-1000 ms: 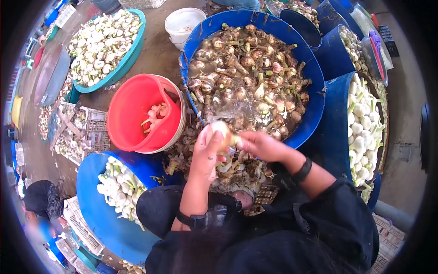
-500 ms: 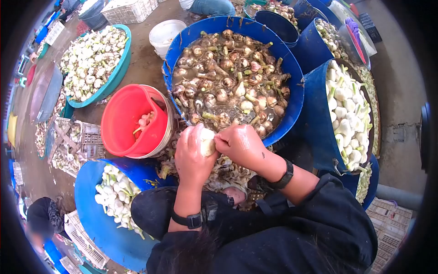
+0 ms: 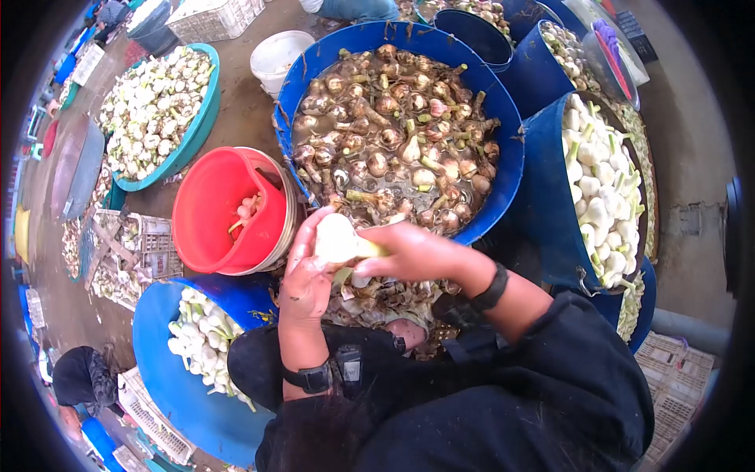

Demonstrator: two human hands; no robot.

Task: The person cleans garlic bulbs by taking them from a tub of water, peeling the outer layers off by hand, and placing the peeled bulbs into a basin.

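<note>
A peeled white garlic bulb [image 3: 336, 238] lies across the fingers of my left hand [image 3: 305, 275], its pale green stem pointing right. My right hand [image 3: 413, 250] has its fingers and thumb closed around the stem end. Just beyond both hands, a large blue tub [image 3: 513, 169] holds muddy water and many unpeeled garlic bulbs [image 3: 377, 164] with brown skins. Below my hands, loose garlic peelings [image 3: 385, 297] are heaped near my foot.
To the left stands a red bucket [image 3: 206, 185] with a few bulbs inside. Peeled garlic fills a tilted blue barrel [image 3: 543, 157] at right and part of a blue tub [image 3: 189, 413] at lower left. A teal basin [image 3: 206, 118] stands farther off; another person [image 3: 82, 381] is at lower left.
The garlic bulb has turned so that its stem points right, and more of it shows. My left hand has shifted left and opened out beneath it; my right hand has moved onto the stem.
</note>
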